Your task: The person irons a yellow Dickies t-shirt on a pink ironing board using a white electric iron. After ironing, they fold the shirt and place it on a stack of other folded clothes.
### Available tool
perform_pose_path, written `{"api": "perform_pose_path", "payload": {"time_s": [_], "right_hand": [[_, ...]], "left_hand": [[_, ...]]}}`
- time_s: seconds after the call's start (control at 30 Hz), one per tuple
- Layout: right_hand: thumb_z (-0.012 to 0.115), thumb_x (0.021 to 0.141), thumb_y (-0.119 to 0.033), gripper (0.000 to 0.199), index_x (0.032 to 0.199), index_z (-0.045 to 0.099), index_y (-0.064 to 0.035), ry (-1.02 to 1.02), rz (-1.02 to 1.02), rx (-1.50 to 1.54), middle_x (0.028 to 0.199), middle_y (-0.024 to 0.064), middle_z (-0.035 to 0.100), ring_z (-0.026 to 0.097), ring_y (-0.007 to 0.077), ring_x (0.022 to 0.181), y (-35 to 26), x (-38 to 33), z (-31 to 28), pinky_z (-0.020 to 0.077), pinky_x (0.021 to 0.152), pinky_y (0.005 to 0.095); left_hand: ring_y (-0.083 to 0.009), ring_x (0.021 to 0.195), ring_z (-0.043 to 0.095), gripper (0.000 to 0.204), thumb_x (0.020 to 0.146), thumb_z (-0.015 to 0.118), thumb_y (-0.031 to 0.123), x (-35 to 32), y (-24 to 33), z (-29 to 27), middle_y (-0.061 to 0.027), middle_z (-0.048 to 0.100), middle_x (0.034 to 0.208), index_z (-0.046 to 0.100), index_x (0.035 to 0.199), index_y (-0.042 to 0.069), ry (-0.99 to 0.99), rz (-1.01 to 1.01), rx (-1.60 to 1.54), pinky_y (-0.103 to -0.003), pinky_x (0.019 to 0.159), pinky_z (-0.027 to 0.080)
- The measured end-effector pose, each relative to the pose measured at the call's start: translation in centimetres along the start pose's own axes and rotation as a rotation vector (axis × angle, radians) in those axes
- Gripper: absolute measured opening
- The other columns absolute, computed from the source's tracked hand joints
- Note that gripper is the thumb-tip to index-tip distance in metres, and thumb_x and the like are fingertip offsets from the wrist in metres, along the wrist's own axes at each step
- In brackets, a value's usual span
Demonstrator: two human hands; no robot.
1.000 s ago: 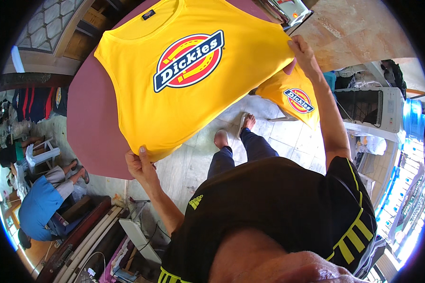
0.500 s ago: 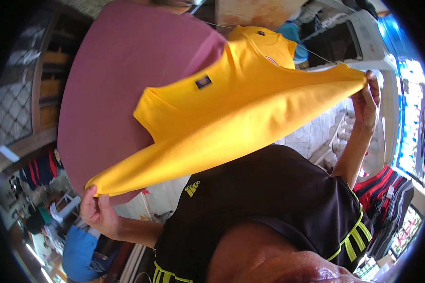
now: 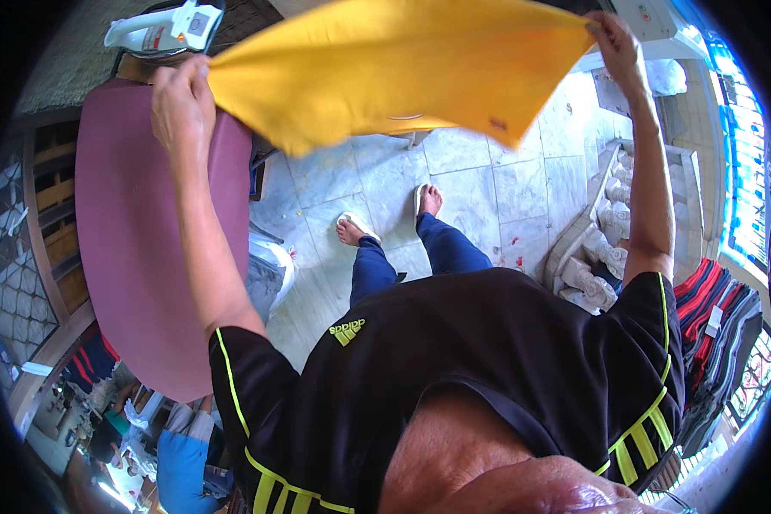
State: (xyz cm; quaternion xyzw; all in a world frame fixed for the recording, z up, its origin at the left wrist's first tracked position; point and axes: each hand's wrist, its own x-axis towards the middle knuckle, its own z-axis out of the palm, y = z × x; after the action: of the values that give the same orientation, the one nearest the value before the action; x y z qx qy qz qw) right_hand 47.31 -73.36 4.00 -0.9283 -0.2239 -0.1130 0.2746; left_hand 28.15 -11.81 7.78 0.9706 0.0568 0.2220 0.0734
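Observation:
Stretched between my two hands is a yellow sleeveless shirt, held up in the air at the top of the view and partly cut off by its edge. My left hand pinches one corner of it, above the far end of an ironing board with a maroon cover. The opposite corner is gripped by my right hand, arm reaching far forward. The cloth's lower edge hangs free over the floor, slightly blurred.
A white iron rests beyond the board's far end. White balusters stand on the right, near a stack of folded dark and red clothes. A person in blue is at the lower left. Pale tiles cover the floor.
Both hands have moved forward and up, carrying the yellow shirt away from my body. It has swung off the ironing board, and the iron has come into view.

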Motion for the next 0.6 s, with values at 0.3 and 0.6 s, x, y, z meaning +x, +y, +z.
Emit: {"api": "perform_pose_path", "payload": {"time_s": [0.3, 0.6], "right_hand": [[0.07, 0.093, -0.013, 0.016, 0.108, 0.072, -0.0075, 0.222, 0.201, 0.119, 0.102, 0.008, 0.071, 0.067, 0.0194, 0.088, 1.2, -9.6, 8.6, 0.0527, 0.074, 0.031], [0.068, 0.091, -0.012, 0.014, 0.102, 0.073, -0.0048, -0.099, 0.522, 0.187, 0.1, 0.0101, 0.071, 0.069, 0.0223, 0.094, 11.8, -26.9, 33.3, 0.0526, 0.081, 0.0343]], "left_hand": [[-0.019, 0.075, 0.074, 0.024, 0.1, 0.059, 0.018, -6.6, 5.0, 10.2, -0.0122, 0.076, 0.091, 0.071, 0.112, 0.001, 0.15, -0.466, -0.385, -0.031, 0.069, 0.057], [-0.0153, 0.072, 0.068, 0.01, 0.095, 0.069, 0.009, -25.9, 0.6, 38.9, -0.0069, 0.072, 0.09, 0.067, 0.101, 0.002, 0.159, -1.132, -1.011, -0.027, 0.062, 0.055]]}}
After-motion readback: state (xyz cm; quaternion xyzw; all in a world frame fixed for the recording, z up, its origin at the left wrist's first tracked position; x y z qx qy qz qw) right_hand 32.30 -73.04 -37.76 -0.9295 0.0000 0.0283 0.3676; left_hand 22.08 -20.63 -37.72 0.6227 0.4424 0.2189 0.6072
